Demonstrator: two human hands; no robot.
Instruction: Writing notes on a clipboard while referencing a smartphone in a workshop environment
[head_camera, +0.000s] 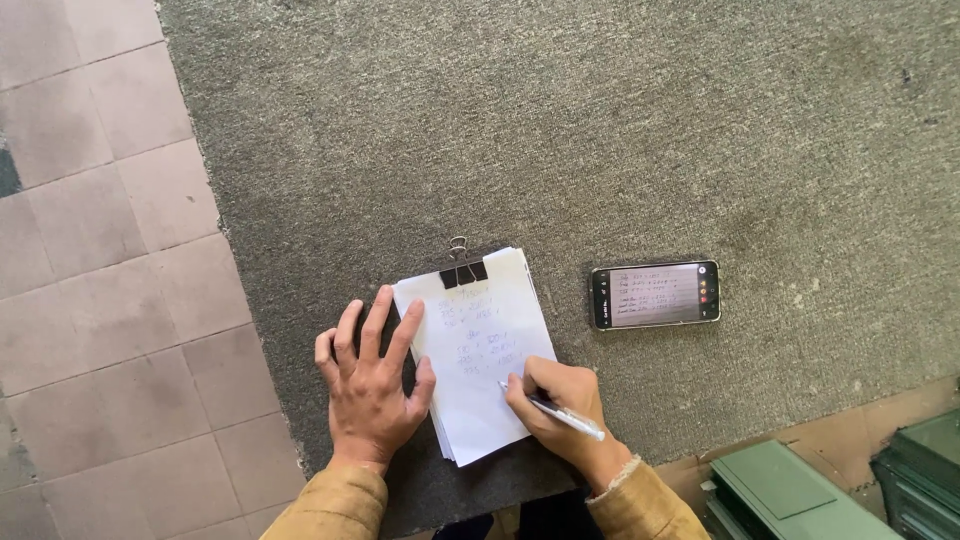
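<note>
Paper stack (490, 350) on carpet (600, 130), phone (655, 295) to its right

Soft, even daylight falls on the coarse grey carpet (620, 130), bright without glare; short faint shadows sit beneath the left hand (372, 385) and the clipped stack of white paper sheets (485, 350), which verges on overexposure. Focus is sharp throughout, with slight wide-angle stretch at the edges

Matt paper on rough carpet

The paper (480, 350) is matt white, held by a black metal clip (463, 272). The grey carpet (600, 130) looks coarse; the phone (655, 295) screen is glossy, the tiles (100, 250) dull, the pen (560, 412) smooth.
</note>
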